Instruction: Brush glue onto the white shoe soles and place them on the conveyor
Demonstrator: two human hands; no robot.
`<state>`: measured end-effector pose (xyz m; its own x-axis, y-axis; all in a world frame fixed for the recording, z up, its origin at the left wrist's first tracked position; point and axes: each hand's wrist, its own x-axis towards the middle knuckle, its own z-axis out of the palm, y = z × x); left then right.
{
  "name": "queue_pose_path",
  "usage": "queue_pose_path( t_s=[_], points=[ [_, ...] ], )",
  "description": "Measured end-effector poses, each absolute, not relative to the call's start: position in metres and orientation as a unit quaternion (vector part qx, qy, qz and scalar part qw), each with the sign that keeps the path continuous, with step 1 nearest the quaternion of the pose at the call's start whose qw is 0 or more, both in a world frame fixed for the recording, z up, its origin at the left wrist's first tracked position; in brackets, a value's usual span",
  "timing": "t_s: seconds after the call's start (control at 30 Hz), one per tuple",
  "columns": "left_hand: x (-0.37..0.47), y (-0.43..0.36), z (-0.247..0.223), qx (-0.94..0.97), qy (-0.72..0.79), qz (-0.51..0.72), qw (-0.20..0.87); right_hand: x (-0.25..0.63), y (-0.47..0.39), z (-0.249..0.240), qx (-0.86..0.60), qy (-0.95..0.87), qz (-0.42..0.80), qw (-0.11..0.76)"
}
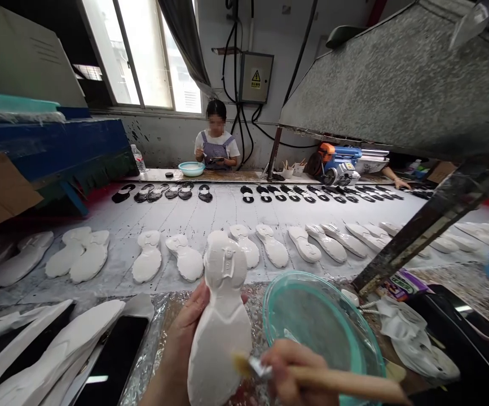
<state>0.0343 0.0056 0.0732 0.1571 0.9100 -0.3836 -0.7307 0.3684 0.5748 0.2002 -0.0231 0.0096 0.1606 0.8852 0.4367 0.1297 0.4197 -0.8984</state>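
we see our left hand [187, 324] near the middle, holding a white sole [223, 316] up on its end, with the thumb side at its left edge and some fingertips peeking out past its right edge. the sole has a round top with a small raised shape on it, and a bigger round bottom. our right hand [297, 366] is curled around a brush [341, 380] with a wood handle, and the yellow hairs touch the low right part of the sole. just right of the sole sits a green bowl [295, 276], partly behind our right hand. more white soles [146, 256] lie in a row across the long white table [227, 217], left to right, and black pieces [248, 194] lie in a row farther away. near us on the left are a pile of long white pieces [75, 344] and a black phone [115, 358]. near on the right we see a crumpled white thing [417, 338], a purple packet [405, 283] and a phone with a pink edge [472, 313]. at the far side a person [216, 141] sits by a small green bowl [191, 168], and another person's hand [400, 183] reaches in at the far right.
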Motion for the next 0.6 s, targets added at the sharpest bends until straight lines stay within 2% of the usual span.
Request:
queue_pose_path(
  t_s=[0.1,0.37,0.47,0.53,0.6],
  points=[
    [0.037,0.001,0.077,0.181,0.332,0.589,0.714,0.197,-0.023,0.018,-0.428,-0.575,0.329,0.615],
    [0.039,-0.007,0.073,0.166,0.393,0.59,0.685,0.194,0.0,0.048,-0.415,-0.529,0.333,0.662],
    [0.037,0.005,0.078,0.101,0.4,0.602,0.683,0.192,-0.007,0.038,-0.458,-0.519,0.245,0.679],
    [0.033,0.016,0.082,0.034,0.394,0.592,0.702,0.187,-0.018,0.028,-0.47,-0.539,0.138,0.685],
    [0.029,0.026,0.085,-0.009,0.377,0.585,0.717,0.18,-0.028,0.021,-0.413,-0.596,0.047,0.687]
  ],
)
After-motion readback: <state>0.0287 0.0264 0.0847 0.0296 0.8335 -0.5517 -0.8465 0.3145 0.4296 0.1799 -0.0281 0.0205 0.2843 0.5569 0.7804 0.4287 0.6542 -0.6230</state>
